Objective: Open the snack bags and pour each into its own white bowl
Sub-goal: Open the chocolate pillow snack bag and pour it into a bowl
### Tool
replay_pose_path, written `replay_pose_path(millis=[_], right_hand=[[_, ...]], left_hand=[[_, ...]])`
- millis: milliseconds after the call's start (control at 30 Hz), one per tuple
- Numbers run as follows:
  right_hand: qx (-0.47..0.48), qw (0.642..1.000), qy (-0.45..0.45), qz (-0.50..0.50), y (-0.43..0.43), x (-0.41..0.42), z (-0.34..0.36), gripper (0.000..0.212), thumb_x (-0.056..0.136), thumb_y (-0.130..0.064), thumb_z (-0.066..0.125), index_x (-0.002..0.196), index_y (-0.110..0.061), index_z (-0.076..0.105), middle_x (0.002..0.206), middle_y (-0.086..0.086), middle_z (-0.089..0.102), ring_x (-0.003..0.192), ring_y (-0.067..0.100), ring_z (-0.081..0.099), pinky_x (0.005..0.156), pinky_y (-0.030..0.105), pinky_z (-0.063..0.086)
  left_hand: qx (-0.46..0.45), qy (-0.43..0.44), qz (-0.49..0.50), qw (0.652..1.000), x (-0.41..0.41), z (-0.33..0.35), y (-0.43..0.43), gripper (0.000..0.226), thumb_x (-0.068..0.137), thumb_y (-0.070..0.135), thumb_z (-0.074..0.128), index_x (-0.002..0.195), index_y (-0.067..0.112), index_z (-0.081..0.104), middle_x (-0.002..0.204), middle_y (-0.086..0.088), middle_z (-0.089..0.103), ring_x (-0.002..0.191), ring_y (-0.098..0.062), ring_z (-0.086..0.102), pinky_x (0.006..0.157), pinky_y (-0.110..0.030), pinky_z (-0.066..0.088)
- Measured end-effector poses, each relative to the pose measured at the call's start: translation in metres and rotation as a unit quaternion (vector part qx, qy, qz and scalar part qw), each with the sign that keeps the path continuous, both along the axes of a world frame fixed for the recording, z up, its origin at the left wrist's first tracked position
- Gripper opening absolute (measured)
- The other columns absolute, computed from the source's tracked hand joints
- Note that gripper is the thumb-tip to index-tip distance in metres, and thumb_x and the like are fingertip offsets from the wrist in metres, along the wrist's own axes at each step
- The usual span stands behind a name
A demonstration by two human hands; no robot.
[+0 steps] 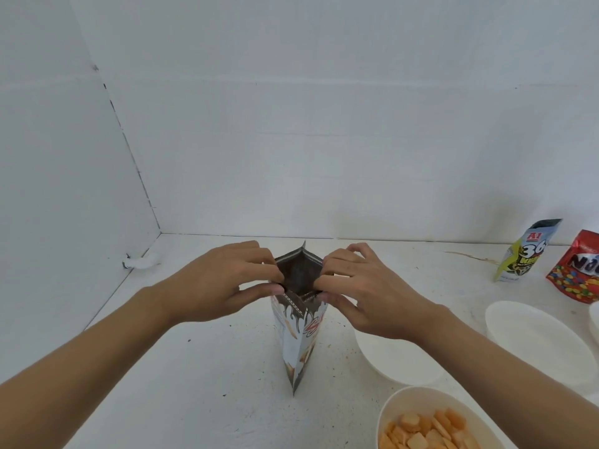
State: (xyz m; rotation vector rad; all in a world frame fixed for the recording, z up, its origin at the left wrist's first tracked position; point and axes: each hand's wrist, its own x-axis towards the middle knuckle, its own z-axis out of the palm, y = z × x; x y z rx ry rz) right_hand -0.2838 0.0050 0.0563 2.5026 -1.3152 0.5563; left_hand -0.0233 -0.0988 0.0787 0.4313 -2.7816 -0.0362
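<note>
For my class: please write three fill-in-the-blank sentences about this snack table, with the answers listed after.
The left hand and right hand pinch the top of the upright brown-and-white foil snack bag, whose mouth is ____.
The round white bowl nearest the camera holds ____ crackers.
The red candy bag stands to the ____ of the white-and-yellow bag.
Answers: open; orange; right.

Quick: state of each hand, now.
Left hand: pinching the left edge of the snack bag mouth.
Right hand: pinching its right edge.
</note>
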Motion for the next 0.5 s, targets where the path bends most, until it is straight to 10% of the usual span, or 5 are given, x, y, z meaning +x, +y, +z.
replay_pose_path(millis=[267, 500], right_hand=[[-0.004, 0.998, -0.054, -0.033, -0.002, 0.003, -0.003, 0.009, 0.097, -0.025, 0.057, 0.093, -0.022, 0.064, 0.089, -0.012, 0.06, 0.095, 0.013, 0.055, 0.089, 0.041, 0.04], [-0.02, 0.997, -0.069, -0.008, 0.005, 0.018, -0.006, 0.032, 0.093, -0.008, 0.063, 0.122, -0.021, 0.062, 0.105, -0.007, 0.069, 0.094, 0.013, 0.061, 0.095, 0.036, 0.039]], left_hand=[[0.108, 0.109, 0.049, 0.987, 0.005, -0.015, -0.003, 0.022, 0.099, 0.047, 0.053, 0.1, 0.036, 0.072, 0.095, 0.025, 0.066, 0.092, -0.013, 0.058, 0.071, -0.032, 0.05], [0.292, 0.326, 0.108, 0.893, 0.003, -0.061, 0.032, 0.009, 0.095, 0.028, 0.067, 0.1, 0.026, 0.074, 0.115, 0.007, 0.066, 0.109, -0.024, 0.065, 0.086, -0.03, 0.057]])
